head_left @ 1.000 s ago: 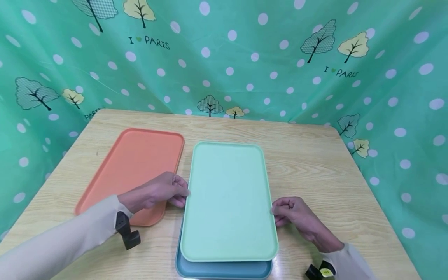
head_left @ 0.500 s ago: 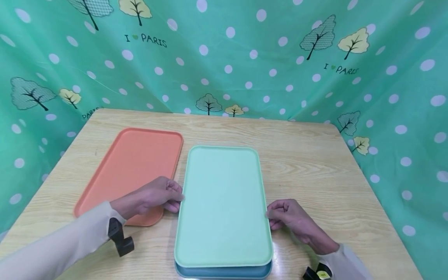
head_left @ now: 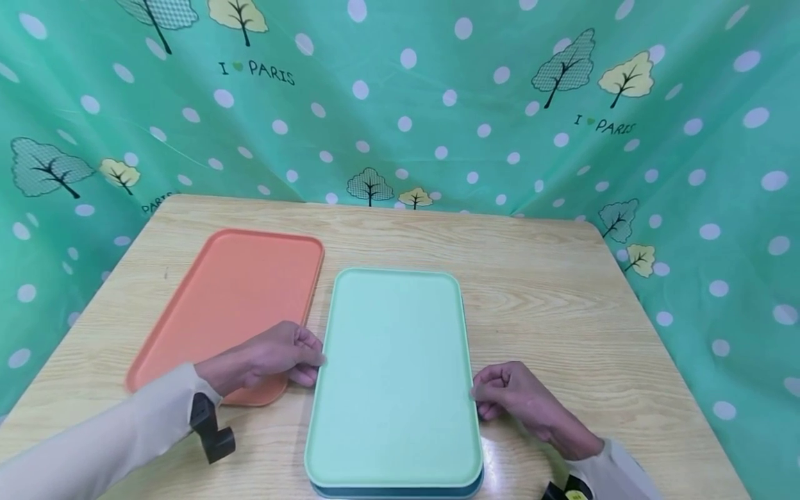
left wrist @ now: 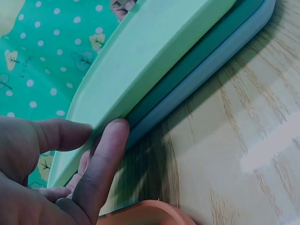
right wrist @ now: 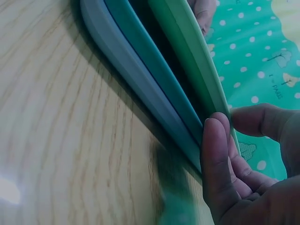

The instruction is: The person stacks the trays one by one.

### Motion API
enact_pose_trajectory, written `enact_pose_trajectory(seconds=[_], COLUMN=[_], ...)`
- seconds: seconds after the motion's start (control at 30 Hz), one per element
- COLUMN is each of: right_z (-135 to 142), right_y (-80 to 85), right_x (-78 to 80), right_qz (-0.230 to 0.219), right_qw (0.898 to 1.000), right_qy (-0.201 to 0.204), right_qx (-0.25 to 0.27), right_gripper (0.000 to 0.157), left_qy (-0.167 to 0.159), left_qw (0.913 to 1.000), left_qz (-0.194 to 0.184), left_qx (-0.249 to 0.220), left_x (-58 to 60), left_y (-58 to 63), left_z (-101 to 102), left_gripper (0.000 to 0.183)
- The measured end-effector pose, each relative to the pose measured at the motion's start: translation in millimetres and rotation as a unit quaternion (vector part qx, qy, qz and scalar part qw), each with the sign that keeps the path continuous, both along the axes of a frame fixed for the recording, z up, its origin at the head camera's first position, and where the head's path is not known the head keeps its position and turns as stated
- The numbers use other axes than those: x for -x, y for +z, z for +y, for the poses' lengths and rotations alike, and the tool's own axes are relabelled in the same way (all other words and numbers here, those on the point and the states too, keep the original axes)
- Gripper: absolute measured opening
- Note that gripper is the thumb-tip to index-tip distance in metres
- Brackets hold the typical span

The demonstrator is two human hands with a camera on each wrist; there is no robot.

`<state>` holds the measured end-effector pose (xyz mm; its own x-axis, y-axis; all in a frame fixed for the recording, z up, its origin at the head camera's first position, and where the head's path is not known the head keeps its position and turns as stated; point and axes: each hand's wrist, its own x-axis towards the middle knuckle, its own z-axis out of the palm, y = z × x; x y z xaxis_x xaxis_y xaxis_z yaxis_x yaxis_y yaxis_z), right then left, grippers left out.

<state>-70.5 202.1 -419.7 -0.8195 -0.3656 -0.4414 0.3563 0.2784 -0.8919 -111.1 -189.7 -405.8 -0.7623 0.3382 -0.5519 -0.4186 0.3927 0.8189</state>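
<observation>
A mint green tray (head_left: 395,378) lies over a blue tray (head_left: 400,492), of which only a strip at the near edge shows in the head view. My left hand (head_left: 284,354) pinches the mint tray's left rim, thumb on top and fingers below. On the opposite rim my right hand (head_left: 521,403) pinches it the same way. In the right wrist view a dark gap shows between the mint tray (right wrist: 197,56) and the blue tray (right wrist: 136,84) beneath. The left wrist view shows the blue tray (left wrist: 201,77) resting on the wood.
A coral tray (head_left: 250,298) lies on the wooden table (head_left: 531,278) to the left, partly under my left forearm. Behind and beside the table hangs a green dotted curtain (head_left: 425,104).
Both hands have brought the mint tray nearer to me and slightly left, so it covers more of the blue tray. The coral tray stays on the table.
</observation>
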Motion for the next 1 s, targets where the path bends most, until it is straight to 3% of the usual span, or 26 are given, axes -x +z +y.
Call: enact_pose_trajectory(seconds=[0.4, 0.67, 1.0], right_z=[-0.9, 0.1, -0.4], right_y=[1.7, 6.1, 5.6], right_x=[-3.4, -4.5, -7.9], right_qz=[0.004, -0.017, -0.002], right_qw=[0.999, 0.998, 0.997], right_qy=[0.005, -0.001, -0.008], right_qx=[-0.032, -0.053, -0.074], right_gripper=[0.019, 0.018, 0.021], left_qy=[-0.002, -0.001, -0.011], left_qw=[1.0, 1.0, 0.9997], left_qz=[-0.005, -0.007, 0.016], left_qx=[0.003, -0.002, 0.018], left_x=[-2.0, -2.7, -4.2], left_y=[-1.1, -2.5, 2.0], left_z=[1.3, 2.5, 4.8], left_gripper=[0.019, 0.02, 0.017])
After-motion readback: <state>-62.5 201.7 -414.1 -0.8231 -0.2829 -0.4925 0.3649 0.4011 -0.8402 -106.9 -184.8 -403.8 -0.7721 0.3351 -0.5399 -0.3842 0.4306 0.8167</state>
